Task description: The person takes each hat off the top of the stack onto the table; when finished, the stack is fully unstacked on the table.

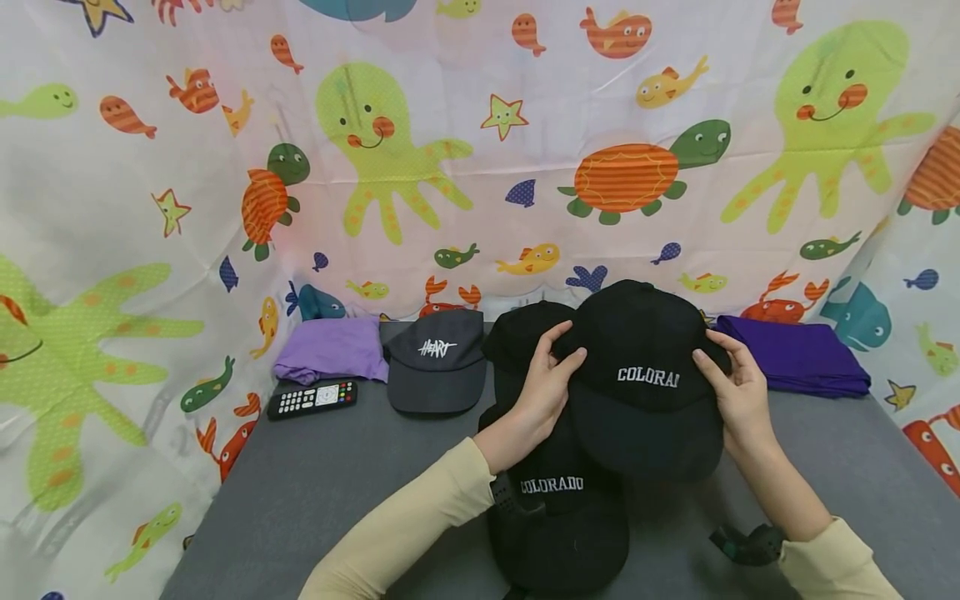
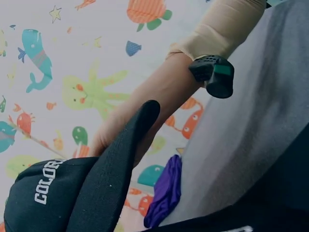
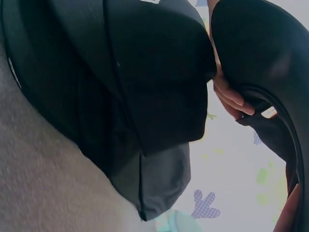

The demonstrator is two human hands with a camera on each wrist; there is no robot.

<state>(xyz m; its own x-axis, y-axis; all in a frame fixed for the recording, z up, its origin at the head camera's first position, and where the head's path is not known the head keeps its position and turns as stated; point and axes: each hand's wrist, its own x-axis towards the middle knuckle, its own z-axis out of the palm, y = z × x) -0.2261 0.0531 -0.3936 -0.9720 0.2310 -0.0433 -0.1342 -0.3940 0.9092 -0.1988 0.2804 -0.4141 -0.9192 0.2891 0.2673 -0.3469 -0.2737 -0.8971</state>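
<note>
A black baseball cap (image 1: 647, 437) with white COLORADO lettering, its end partly lost in a fold, is held up above the table. My left hand (image 1: 538, 392) pinches its left side between thumb and fingers. On the opposite side, my right hand (image 1: 738, 385) grips the cap's edge the same way. The brim points down toward me. Below lies a second black COLORADO cap (image 1: 558, 533), partly covered by the left forearm and the raised cap. Another black cap (image 1: 525, 329) sits behind it, mostly hidden. In the right wrist view the raised cap's underside (image 3: 260, 43) shows.
A dark grey HEART cap (image 1: 437, 387) lies left of the black caps. Beside it are a folded lilac cloth (image 1: 330, 348) and a black remote control (image 1: 311, 400). Folded purple cloth (image 1: 802, 357) lies at the back right. A sea-animal curtain (image 1: 465, 208) hangs behind the grey table.
</note>
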